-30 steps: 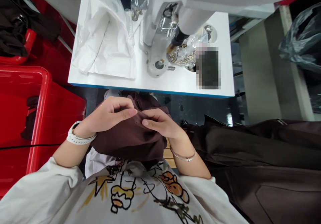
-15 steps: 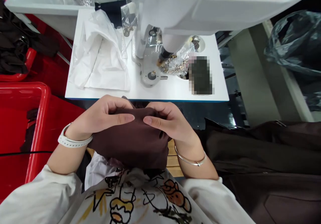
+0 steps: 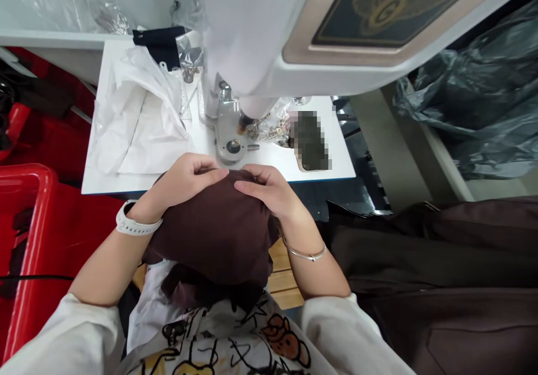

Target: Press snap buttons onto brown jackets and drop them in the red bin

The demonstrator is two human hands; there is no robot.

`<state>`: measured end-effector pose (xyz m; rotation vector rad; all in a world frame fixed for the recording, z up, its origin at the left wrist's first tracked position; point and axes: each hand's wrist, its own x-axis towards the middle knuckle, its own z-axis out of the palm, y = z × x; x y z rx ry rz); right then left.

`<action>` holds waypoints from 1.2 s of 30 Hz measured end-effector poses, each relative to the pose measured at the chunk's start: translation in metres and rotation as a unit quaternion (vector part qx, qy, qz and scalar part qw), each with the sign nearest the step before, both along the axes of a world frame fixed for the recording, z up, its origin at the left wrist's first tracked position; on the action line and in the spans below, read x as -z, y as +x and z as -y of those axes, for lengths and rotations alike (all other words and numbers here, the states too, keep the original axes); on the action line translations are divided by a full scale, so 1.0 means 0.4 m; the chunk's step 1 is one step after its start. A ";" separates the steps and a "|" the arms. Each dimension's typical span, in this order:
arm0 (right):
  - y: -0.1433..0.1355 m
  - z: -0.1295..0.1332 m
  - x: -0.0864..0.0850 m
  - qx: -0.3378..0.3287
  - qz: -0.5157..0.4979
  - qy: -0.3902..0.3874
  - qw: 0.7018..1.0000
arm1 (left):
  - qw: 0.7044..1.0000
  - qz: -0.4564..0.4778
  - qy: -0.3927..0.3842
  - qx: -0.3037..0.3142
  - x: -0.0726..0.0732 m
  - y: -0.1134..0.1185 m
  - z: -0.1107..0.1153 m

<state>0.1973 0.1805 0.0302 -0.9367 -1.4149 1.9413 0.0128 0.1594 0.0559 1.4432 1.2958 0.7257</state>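
Both hands hold a dark brown garment (image 3: 214, 232), which hangs from them toward my lap. My left hand (image 3: 191, 179) pinches its top edge, thumb on the near face and fingers behind. Close beside it on the right, my right hand (image 3: 267, 187) grips the same edge in the same way. The fingertips behind the cloth are hidden. Just beyond the hands stands a white press machine (image 3: 247, 33), its round metal lower die (image 3: 234, 146) sitting near the front edge of the white table (image 3: 269, 169).
White cloth-like wrapping (image 3: 138, 123) lies on the table's left. A plastic bag of small metal parts (image 3: 273, 125) and a blurred-out dark object (image 3: 311, 139) lie right. Red bins (image 3: 33, 179) stand left; dark garments (image 3: 441, 251) and a grey plastic bag (image 3: 462, 106) are at right.
The view has shifted, with more of the machine head showing. Both hands have raised the garment's edge toward the machine's lower die, and more of the cloth hangs open below them.
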 end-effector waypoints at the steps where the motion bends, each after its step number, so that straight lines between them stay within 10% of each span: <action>1: 0.002 -0.017 0.003 0.010 0.004 0.003 1.000 | 1.000 -0.002 0.005 -0.007 0.005 0.004 -0.020; 11: -0.002 -0.153 0.029 0.072 0.007 -0.008 0.997 | 0.999 -0.003 0.038 -0.010 0.047 0.011 -0.174; 36: -0.003 -0.182 0.079 0.087 0.047 0.022 0.995 | 0.994 -0.094 0.057 0.002 0.119 -0.006 -0.214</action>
